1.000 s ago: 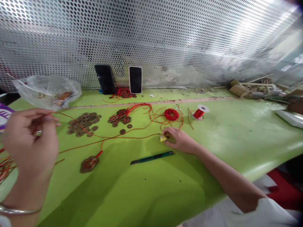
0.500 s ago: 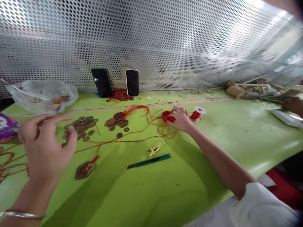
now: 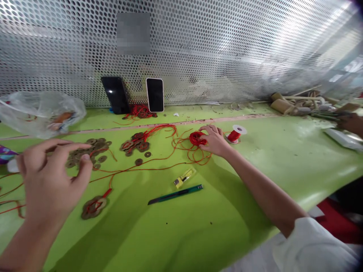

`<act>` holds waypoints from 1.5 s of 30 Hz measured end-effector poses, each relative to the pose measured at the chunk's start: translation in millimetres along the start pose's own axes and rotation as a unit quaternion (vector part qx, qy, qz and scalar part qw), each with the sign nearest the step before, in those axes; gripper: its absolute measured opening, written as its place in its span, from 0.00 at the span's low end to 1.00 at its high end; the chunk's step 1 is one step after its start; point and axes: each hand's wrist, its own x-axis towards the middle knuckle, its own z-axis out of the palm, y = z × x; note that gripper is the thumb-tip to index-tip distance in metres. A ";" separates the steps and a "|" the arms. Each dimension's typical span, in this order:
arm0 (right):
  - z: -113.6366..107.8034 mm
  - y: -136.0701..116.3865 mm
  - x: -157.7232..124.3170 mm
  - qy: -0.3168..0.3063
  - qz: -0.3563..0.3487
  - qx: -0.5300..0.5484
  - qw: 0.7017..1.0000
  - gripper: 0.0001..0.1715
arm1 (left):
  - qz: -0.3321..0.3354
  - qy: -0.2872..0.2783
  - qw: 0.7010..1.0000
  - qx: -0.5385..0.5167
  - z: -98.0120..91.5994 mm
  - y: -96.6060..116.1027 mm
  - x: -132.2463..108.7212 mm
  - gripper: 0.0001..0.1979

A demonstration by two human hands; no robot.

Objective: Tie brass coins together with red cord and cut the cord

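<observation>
My left hand (image 3: 53, 177) is raised at the left, thumb and fingers apart with nothing visible between them. Behind its fingertips lies a pile of round brown coins with holes (image 3: 98, 145). My right hand (image 3: 215, 140) grips the right side of a coiled red cord bundle (image 3: 195, 138), thumb and index finger curved on it. Just right of that hand stands a white spool of red thread (image 3: 235, 134). A flower-shaped coin ornament (image 3: 94, 207) tied with red cord lies near my left hand. More tied coin ornaments (image 3: 135, 143) with red cords lie mid-table.
A yellow lighter (image 3: 184, 178) and a green utility knife (image 3: 176, 194) lie in front. Two phones, one black (image 3: 115, 95) and one white-edged (image 3: 155, 95), lean against the perforated metal screen (image 3: 193, 49). A plastic bag (image 3: 42, 113) sits back left. Another person's hand (image 3: 351, 122) is far right.
The view has shifted slightly, so the table items appear a little further left. My left hand stays raised and apart-fingered; my right hand remains at the cord bundle.
</observation>
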 end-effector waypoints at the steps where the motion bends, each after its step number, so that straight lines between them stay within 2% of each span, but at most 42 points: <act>1: 0.5 -1.1 0.6 0.001 -0.003 -0.001 1.000 0.12 | 0.019 0.004 1.000 0.005 -0.7 2.1 0.3 0.15; 3: 2.6 -1.9 1.8 0.005 0.002 0.002 1.000 0.11 | 0.066 0.008 0.998 0.021 -3.1 7.5 1.5 0.14; 6: 6.0 0.0 3.3 0.017 0.052 0.056 0.997 0.13 | 0.081 -0.003 0.996 0.025 -7.0 16.5 3.8 0.12; 8: 5.9 1.2 4.4 0.039 0.085 0.134 0.987 0.14 | 0.090 -0.012 0.996 0.025 -7.7 21.2 4.2 0.12; 10: 3.1 -0.1 5.4 0.068 0.108 0.243 0.962 0.15 | 0.101 -0.028 0.994 0.022 -5.7 24.8 2.8 0.11; 12: -1.7 -4.9 5.6 0.079 0.134 0.382 0.911 0.16 | 0.109 -0.054 0.992 0.013 -1.4 29.1 -0.8 0.10; 15: -9.2 -16.5 2.9 0.053 0.170 0.568 0.803 0.18 | 0.119 -0.106 0.987 -0.014 6.5 41.7 -8.3 0.09; 21: -18.8 -37.6 -10.6 0.045 0.216 0.720 0.658 0.13 | 0.112 -0.238 0.947 -0.182 16.8 96.0 -22.5 0.08; 23: -21.9 -42.4 -14.9 0.038 0.223 0.749 0.623 0.13 | 0.112 -0.284 0.929 -0.209 20.9 118.1 -25.7 0.08; 25: -24.9 -45.8 -18.2 0.030 0.226 0.764 0.604 0.13 | 0.113 -0.318 0.913 -0.228 27.0 138.1 -27.8 0.10; 27: -27.2 -47.7 -20.7 0.022 0.222 0.776 0.590 0.12 | 0.113 -0.326 0.907 -0.242 34.7 154.0 -28.1 0.13; 29: -27.8 -48.0 -22.5 0.015 0.208 0.781 0.589 0.11 | 0.114 -0.316 0.907 -0.253 42.8 164.9 -26.2 0.16; 33: -23.5 -46.2 -23.9 0.001 0.177 0.757 0.629 0.13 | 0.108 -0.302 0.910 -0.264 56.7 175.4 -18.3 0.19; 37: -18.4 -45.0 -24.2 0.003 0.194 0.752 0.630 0.17 | 0.102 -0.283 0.917 -0.262 68.3 179.9 -10.3 0.17; 42: -24.2 -45.8 -25.9 -0.005 0.097 0.734 0.673 0.16 | 0.119 -0.240 0.933 -0.242 77.0 182.8 -1.8 0.17; 45: -28.8 -47.1 -26.9 -0.014 0.083 0.714 0.695 0.20 | 0.132 -0.228 0.934 -0.242 78.5 181.6 1.6 0.18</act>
